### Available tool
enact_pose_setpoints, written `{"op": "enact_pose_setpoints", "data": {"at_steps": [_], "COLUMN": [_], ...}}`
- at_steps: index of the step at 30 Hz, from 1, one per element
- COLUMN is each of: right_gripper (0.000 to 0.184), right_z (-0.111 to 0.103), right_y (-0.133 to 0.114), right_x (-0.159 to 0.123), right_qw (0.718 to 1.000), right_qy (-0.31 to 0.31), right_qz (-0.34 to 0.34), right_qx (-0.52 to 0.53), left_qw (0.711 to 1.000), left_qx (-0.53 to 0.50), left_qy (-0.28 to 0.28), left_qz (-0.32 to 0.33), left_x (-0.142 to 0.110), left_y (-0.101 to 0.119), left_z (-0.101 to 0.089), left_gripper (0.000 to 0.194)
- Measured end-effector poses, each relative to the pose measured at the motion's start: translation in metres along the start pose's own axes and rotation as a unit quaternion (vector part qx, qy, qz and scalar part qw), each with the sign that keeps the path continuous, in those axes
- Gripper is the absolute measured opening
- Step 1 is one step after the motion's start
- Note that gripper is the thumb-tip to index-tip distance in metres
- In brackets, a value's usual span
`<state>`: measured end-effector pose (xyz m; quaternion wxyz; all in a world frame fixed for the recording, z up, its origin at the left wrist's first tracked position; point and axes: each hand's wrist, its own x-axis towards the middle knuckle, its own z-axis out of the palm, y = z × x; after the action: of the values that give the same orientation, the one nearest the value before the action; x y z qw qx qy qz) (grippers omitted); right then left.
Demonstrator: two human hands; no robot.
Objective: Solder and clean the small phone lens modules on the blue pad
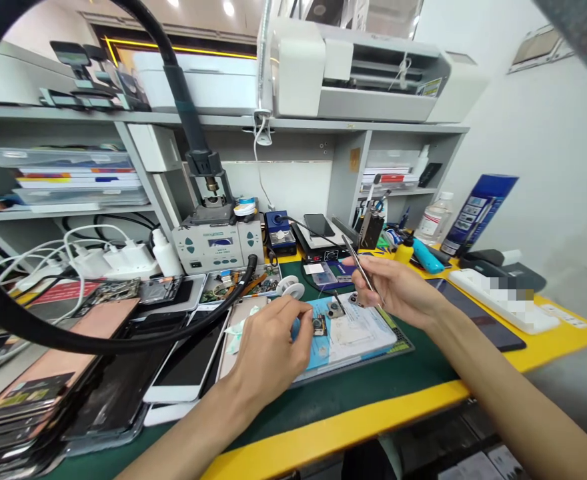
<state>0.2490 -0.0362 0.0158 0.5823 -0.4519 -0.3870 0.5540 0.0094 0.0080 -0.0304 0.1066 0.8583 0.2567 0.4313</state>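
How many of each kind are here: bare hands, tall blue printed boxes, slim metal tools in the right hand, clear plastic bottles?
Bare hands: 2
Tall blue printed box: 1
Slim metal tool: 1
Clear plastic bottle: 1
Total: 5

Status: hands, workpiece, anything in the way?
Right hand holds slim metal tool. Left hand curled beside small part, grip unclear. Black hose loops across phones, left of small part.

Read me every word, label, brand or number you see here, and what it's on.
Nothing reads with certainty.
Grey station: lettering and display too blurred.
Bottle: label too small.
Blue box: print too small.
White machine: sticker too small.
Phone stack: label too blurred.
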Motion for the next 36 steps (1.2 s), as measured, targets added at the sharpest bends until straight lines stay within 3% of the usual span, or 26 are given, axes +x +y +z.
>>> {"op": "enact_pose_setpoints", "data": {"at_steps": [6, 10, 13, 19, 23, 36], "right_gripper": [0.020, 0.027, 0.028, 0.027, 0.033, 0.037], "right_z": [-0.016, -0.029, -0.040, -0.058, -0.067, -0.083], "right_y": [-0.001, 0.005, 0.009, 0.015, 0.018, 0.023], "right_x": [0.014, 0.027, 0.035, 0.044, 0.050, 0.059], "right_qw": [0.989, 0.952, 0.922, 0.882, 0.869, 0.887], "right_qy": [0.104, 0.222, 0.279, 0.336, 0.358, 0.321], "right_qz": [-0.083, -0.177, -0.206, -0.188, -0.171, -0.056], "right_qx": [-0.059, -0.117, -0.171, -0.272, -0.296, -0.328], "left_qw": [1.000, 1.000, 1.000, 0.999, 0.999, 0.998], "left_qx": [0.018, 0.027, 0.028, 0.037, 0.049, 0.055], "left_qy": [0.003, 0.003, 0.004, 0.008, 0.001, -0.016], "left_qz": [0.004, 0.007, 0.007, 0.011, 0.008, 0.016], "left_x": [0.000, 0.000, 0.002, 0.004, 0.004, 0.004], "left_y": [-0.002, -0.003, -0.002, 0.000, -0.001, -0.001], "left_z": [-0.001, -0.002, -0.002, -0.004, -0.006, -0.008], "left_gripper": [0.016, 0.016, 0.016, 0.017, 0.016, 0.017]}}
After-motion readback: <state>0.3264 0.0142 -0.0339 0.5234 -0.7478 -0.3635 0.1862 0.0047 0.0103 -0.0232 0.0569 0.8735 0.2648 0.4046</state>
